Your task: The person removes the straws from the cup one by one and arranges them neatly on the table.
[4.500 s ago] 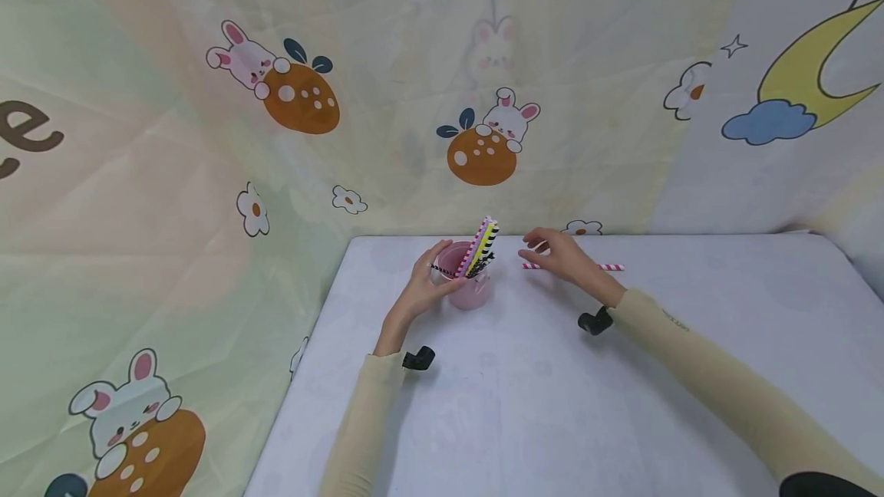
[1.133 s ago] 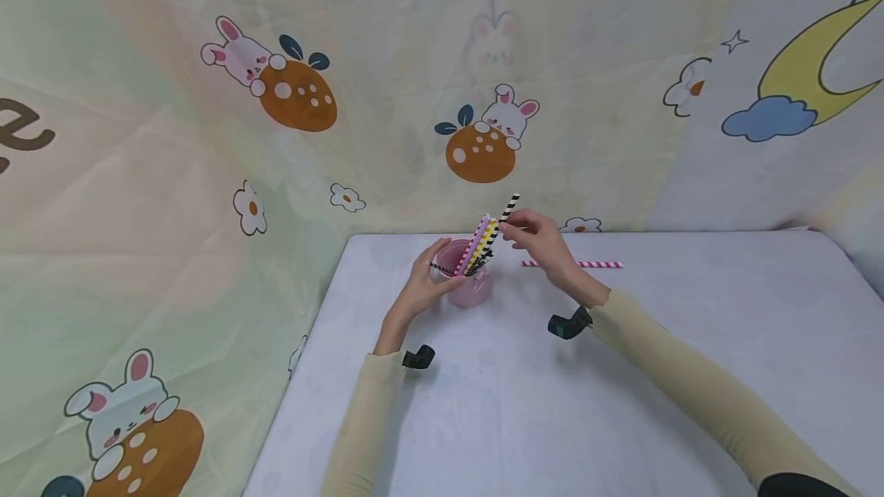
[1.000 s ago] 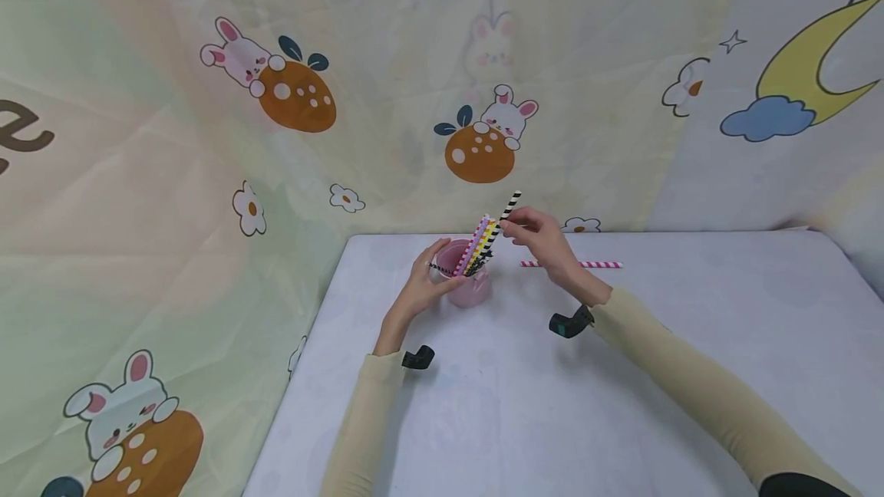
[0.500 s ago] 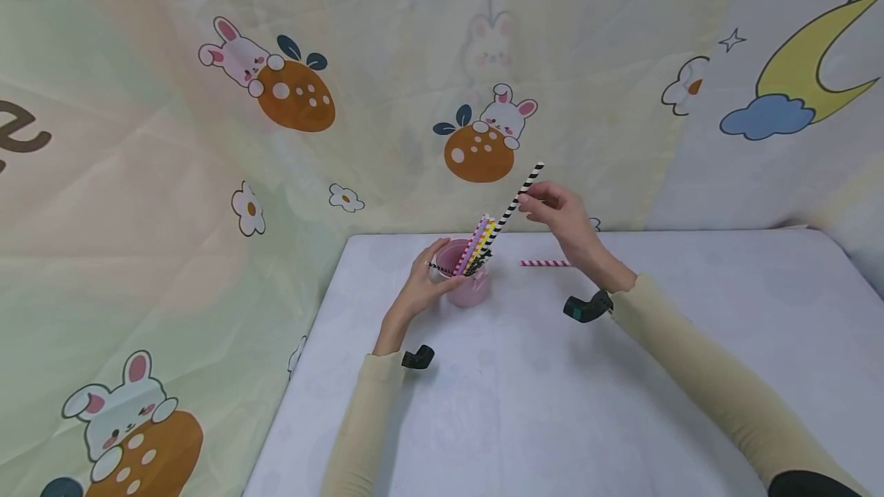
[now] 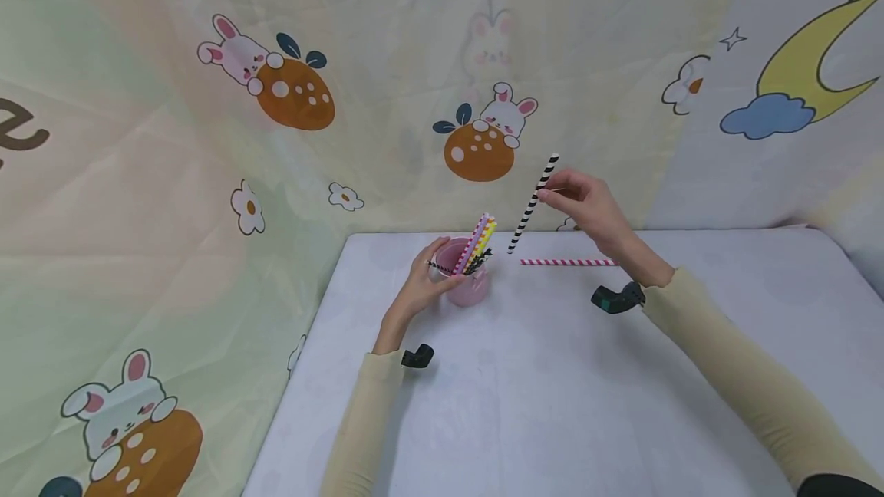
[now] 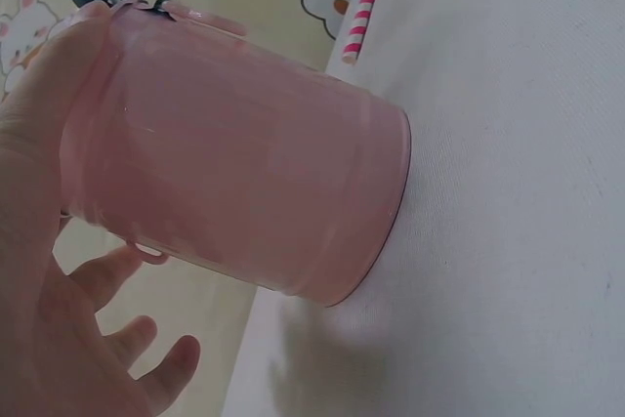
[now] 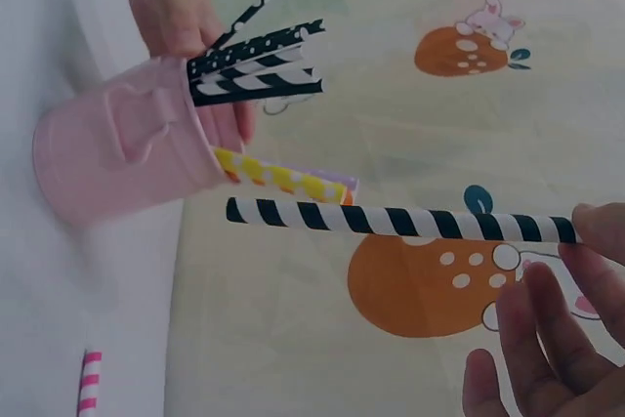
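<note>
A black-and-white striped straw (image 5: 530,209) is in the air above the far part of the counter (image 5: 511,405), just right of the cup and apart from it in the head view. It slants, its upper end leaning right and its lower end pointing down toward the counter. The right hand (image 5: 592,209) pinches it near the upper end between thumb and forefinger; in the right wrist view the other fingers are spread loosely and away from the straw.

The pink cup (image 5: 466,296) is on the far part of the counter, left of that straw. The left hand (image 5: 418,284) holds it by the rim from the left, thumb on the near side and a finger behind, while the remaining fingers stand clear of the wall.

Inside the cup lean a yellow straw (image 7: 283,179), a lilac straw (image 5: 473,245) and a bunch of black patterned straws (image 7: 259,83), with one thin dotted straw (image 7: 254,9) set off from the rest. How many there are is hard to tell.

To the right of the cup, a pink-and-white striped straw (image 5: 566,262) lies left to right on the counter. Beyond the counter hangs a pale cloth (image 5: 387,98) printed with rabbits, flowers and a yellow moon (image 5: 794,67).
</note>
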{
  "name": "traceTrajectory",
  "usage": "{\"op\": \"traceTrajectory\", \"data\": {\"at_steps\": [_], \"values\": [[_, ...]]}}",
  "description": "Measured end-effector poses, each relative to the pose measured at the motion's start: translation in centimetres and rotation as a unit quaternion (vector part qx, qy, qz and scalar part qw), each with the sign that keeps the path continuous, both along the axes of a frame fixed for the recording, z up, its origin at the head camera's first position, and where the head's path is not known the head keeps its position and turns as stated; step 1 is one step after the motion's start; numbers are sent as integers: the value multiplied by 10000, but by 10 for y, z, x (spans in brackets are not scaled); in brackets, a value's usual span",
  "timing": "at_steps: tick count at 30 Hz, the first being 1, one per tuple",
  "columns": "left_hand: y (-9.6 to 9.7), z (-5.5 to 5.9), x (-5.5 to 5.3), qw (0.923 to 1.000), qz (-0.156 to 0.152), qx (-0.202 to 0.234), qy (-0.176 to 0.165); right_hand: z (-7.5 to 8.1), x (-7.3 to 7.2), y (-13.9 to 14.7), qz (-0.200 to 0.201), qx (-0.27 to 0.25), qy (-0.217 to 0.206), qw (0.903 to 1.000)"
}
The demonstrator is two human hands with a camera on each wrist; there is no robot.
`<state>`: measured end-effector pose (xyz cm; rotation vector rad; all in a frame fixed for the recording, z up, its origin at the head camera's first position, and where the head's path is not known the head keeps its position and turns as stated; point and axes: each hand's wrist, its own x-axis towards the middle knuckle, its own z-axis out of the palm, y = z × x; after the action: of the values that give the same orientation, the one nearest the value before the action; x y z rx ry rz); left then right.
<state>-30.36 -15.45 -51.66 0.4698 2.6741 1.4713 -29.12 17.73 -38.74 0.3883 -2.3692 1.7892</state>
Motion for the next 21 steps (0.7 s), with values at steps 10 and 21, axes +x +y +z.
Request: {"op": "traceTrajectory", "data": {"at_steps": [10,21], "values": [[-1,-3,-2,10000,19,-31,-48,-1,8,2,376,2493,255,9673],[-1,-1,-2,10000,-11,17,-46,-19,14,-5,632,4769,554,8749]]}}
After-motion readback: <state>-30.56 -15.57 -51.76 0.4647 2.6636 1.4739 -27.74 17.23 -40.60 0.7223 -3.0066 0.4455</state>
